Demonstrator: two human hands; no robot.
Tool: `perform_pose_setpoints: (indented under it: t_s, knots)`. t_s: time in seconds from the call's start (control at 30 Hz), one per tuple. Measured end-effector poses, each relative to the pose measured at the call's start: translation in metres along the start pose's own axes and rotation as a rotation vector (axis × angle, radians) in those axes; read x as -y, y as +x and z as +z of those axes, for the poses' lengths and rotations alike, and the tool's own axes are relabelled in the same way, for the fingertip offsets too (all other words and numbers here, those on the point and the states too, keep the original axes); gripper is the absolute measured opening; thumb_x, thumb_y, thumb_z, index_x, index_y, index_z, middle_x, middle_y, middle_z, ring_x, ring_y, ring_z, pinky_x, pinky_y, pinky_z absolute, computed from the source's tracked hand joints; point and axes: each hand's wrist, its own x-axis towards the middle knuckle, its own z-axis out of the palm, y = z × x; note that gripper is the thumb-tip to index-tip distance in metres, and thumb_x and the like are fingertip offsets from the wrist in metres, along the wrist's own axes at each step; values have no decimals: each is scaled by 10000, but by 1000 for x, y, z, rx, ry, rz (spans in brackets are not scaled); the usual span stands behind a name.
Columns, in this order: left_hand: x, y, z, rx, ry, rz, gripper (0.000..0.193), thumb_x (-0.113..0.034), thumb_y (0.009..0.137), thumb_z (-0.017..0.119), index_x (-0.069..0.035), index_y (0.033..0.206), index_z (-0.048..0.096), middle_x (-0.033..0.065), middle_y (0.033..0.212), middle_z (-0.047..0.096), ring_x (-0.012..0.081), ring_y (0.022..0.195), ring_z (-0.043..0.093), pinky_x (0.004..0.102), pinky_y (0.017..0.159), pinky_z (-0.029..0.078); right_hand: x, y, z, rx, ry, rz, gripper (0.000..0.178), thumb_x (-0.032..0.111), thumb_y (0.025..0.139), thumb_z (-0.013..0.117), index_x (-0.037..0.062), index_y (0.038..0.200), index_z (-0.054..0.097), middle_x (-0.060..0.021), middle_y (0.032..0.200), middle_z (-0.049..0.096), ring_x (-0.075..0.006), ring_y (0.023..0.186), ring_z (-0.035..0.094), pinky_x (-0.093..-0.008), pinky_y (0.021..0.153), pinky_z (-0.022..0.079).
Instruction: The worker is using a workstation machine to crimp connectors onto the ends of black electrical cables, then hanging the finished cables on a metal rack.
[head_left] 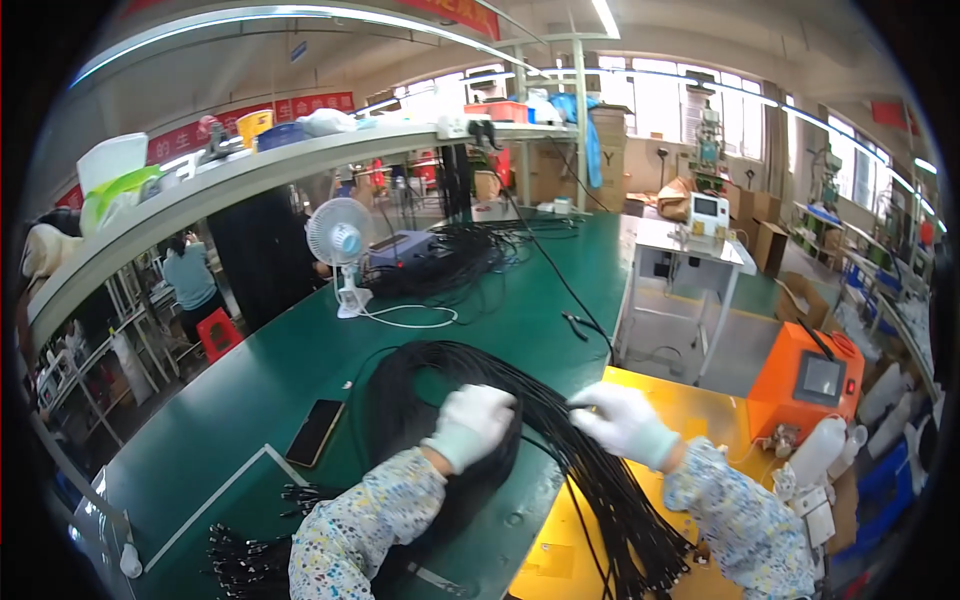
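Note:
A large coil of thin black cables lies on the green tabletop, and its long tail of strands runs down to the right across a yellow surface. Above the coil, my left hand, in a white glove, has its fingers curled closed on black cable at the bundle's left side. My right hand, gloved too, pinches at the bundle's right edge with thumb and fingertips together. Exactly which strand each hand grips is partly hidden by the fingers. Connector ends show at the lower end of the tail.
A phone lies left of the coil, near more black cables. Beyond stand a white fan and another cable heap. Pliers rest near the table's right edge. An orange machine stands at the right.

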Motion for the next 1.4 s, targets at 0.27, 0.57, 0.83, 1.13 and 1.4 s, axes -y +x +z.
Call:
perform_pose_setpoints:
  t_s: [0.27,0.57,0.83,1.13,1.4]
  knots:
    - [208,-84,-1,-395,208,-711,305,-302,780,616,-98,997,684,180,1009,647,378,960,608,461,861,492,24,136,203,215,190,-6,465,359,832,624,18,1149,628,-204,1113,639,-366,1034,610,-422,920,480]
    - [147,-73,36,-326,-68,-1084,510,-387,826,590,-112,1252,538,199,1210,544,401,1107,553,475,920,467,10,124,284,269,-177,255,525,525,887,484,19,993,578,-273,964,647,-428,944,618,-493,832,484]
    - [130,-63,65,-410,-554,-1176,475,-386,872,540,-75,1228,580,216,1187,612,375,1139,558,416,967,449,3,128,264,279,-90,365,377,302,796,628,-5,1013,661,-265,916,655,-399,886,644,-444,769,508]
    - [91,-70,60,-250,-716,-1142,532,-457,919,448,-4,1146,611,257,1131,616,392,1064,593,432,913,461,-21,96,218,559,386,194,485,146,724,750,-57,1142,610,-205,975,681,-326,902,655,-387,757,507]
    - [66,-86,62,-591,-674,-947,553,-492,932,412,10,1036,618,266,1051,622,441,989,578,460,847,447,18,73,224,433,910,486,363,243,843,669,-46,1060,625,-90,960,670,-163,844,616,-302,765,483]
